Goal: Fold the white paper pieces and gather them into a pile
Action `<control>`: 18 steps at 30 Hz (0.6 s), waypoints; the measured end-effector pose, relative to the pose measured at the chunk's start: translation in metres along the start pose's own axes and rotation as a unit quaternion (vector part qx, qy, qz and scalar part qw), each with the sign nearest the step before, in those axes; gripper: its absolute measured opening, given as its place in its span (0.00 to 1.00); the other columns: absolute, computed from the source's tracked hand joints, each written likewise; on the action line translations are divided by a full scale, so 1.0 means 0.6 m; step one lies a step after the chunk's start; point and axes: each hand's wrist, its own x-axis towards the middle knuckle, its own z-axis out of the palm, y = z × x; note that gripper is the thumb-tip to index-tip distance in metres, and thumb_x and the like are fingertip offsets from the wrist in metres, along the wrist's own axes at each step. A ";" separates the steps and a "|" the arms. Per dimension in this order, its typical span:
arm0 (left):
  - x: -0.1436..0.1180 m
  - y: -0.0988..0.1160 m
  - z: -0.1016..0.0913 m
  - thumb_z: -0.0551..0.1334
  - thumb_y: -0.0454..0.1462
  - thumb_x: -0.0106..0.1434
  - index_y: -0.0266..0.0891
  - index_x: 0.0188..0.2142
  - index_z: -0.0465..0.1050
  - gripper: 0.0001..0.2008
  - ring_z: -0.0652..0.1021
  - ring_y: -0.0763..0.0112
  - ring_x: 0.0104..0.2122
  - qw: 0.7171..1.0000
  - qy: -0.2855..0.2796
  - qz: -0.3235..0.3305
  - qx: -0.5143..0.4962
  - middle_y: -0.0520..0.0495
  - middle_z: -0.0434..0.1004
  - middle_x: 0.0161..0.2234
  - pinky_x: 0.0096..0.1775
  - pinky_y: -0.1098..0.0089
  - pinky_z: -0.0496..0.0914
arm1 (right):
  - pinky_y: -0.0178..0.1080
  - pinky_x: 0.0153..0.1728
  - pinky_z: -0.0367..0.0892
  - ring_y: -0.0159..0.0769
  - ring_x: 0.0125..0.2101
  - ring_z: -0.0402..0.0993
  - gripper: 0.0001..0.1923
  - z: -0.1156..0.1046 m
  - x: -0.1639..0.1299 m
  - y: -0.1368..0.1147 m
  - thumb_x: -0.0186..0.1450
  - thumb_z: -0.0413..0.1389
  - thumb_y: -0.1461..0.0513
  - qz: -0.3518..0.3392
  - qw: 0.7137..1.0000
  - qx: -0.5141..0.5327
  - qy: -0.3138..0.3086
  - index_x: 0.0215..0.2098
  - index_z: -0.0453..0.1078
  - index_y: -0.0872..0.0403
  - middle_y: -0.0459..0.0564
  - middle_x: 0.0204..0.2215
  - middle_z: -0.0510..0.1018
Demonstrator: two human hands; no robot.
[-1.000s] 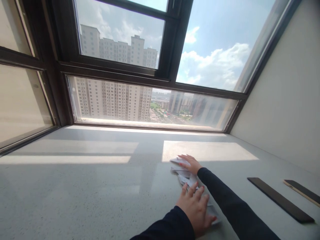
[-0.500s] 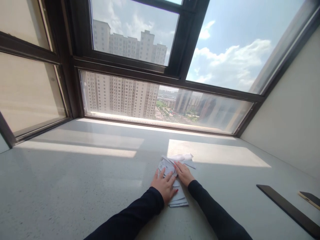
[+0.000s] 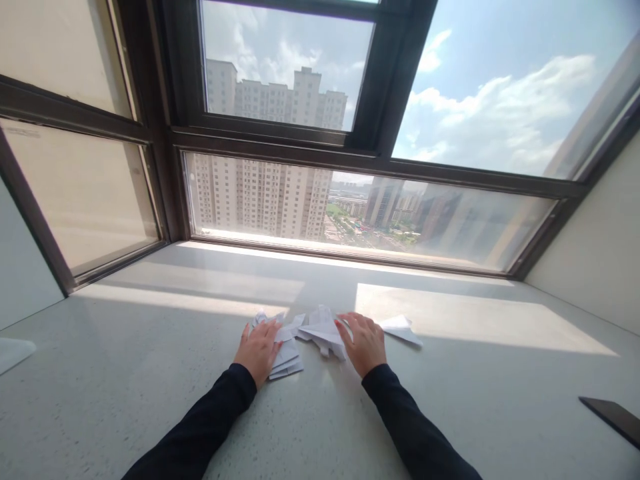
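Several pieces of folded white paper lie spread across the pale speckled sill in front of me. My left hand (image 3: 257, 352) rests palm down over a stack of folded paper (image 3: 287, 362), fingers stretched out. At the middle, a crumpled-looking heap of folded paper (image 3: 321, 331) reaches to my right hand (image 3: 365, 341). That hand touches the heap's right side with its fingers apart and slightly bent; what lies beneath them is partly hidden. Just beyond it, a pointed folded paper (image 3: 402, 330), shaped like a paper plane, lies on the sill.
The sill (image 3: 150, 393) runs up to dark-framed windows (image 3: 300, 150) ahead and at left. A dark flat strip (image 3: 613, 420) lies at the right edge. Something white and flat (image 3: 15, 353) shows at the far left. Sunlight falls in patches along the back.
My hands have moved apart, the left one leftward and the right one slightly right. The papers, earlier gathered in one pile, are now spread sideways. The view has shifted too.
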 end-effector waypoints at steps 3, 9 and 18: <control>0.003 0.004 -0.005 0.47 0.40 0.57 0.41 0.47 0.59 0.18 0.58 0.60 0.51 1.000 0.012 -0.019 -0.015 0.45 0.60 0.50 0.48 0.54 0.52 | 0.51 0.46 0.47 0.47 0.50 0.51 0.26 0.001 0.022 0.109 0.58 0.39 0.49 0.122 0.989 -0.076 0.040 0.48 0.58 0.54 0.56 0.50 0.60; 0.000 0.009 -0.004 0.46 0.49 0.55 0.40 0.49 0.57 0.25 0.53 0.56 0.53 0.999 -0.002 -0.035 -0.037 0.44 0.54 0.53 0.49 0.54 0.51 | 0.47 0.46 0.51 0.44 0.49 0.55 0.22 0.032 0.023 0.218 0.59 0.37 0.52 0.144 0.982 -0.078 -0.096 0.46 0.61 0.51 0.53 0.46 0.65; -0.008 0.015 0.000 0.47 0.52 0.53 0.41 0.53 0.51 0.30 0.54 0.53 0.52 0.998 -0.017 -0.017 -0.062 0.44 0.52 0.54 0.48 0.52 0.50 | 0.46 0.47 0.50 0.43 0.50 0.53 0.22 0.062 -0.026 0.017 0.60 0.37 0.53 -0.033 0.989 -0.030 -0.141 0.44 0.62 0.56 0.58 0.48 0.63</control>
